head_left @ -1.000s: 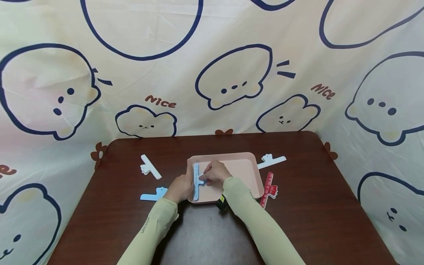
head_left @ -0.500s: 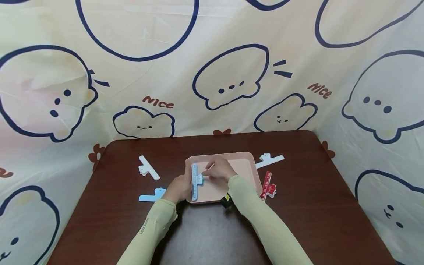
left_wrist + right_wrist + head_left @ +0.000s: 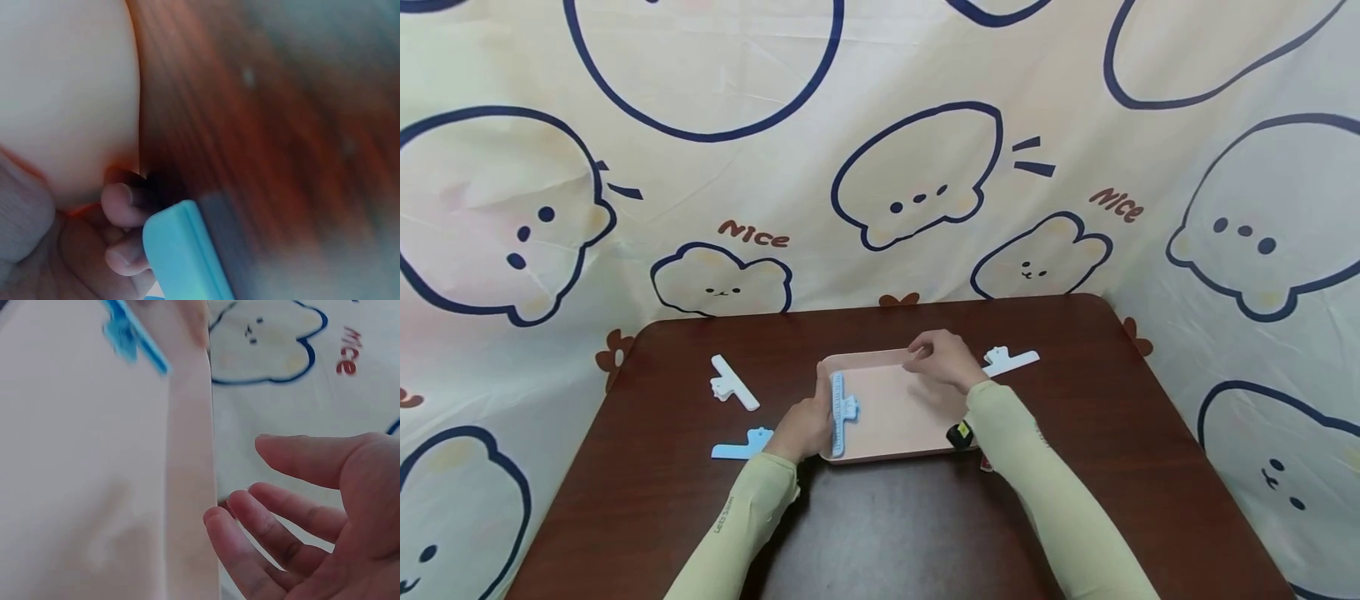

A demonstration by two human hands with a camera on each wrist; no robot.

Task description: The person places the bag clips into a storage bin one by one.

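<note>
Gripping the left wall of the pink tray [image 3: 895,417] between the thumb and curled fingers of the left hand [image 3: 805,427]. Holding the right hand [image 3: 942,358] over the tray's far right part, with fingers loosely bent and parted; cannot tell whether touching the far rim. Hiding nearly all of a red clip [image 3: 986,463] under the right sleeve [image 3: 1045,467], nearer than the right fingers, and covering one end of a white clip [image 3: 1013,361] just right of them. Cutting off a turquoise edge [image 3: 184,250] beside the left fingertips at the left wrist view's lower border, over a blurred dark table [image 3: 625,467].

Reading "Nice" twice on the printed backdrop [image 3: 910,58], beyond both hands' fingers. Making out perhaps "Lets Slim" on the left sleeve [image 3: 741,508], behind the left fingers; too small to be sure.

Containing, in the tray, a light blue ruler clip [image 3: 839,417], lying along the left wall just right of the left fingers. Leaving outside a blue clip [image 3: 737,451] left of those fingers, and another white clip [image 3: 737,385] farther left and beyond.
</note>
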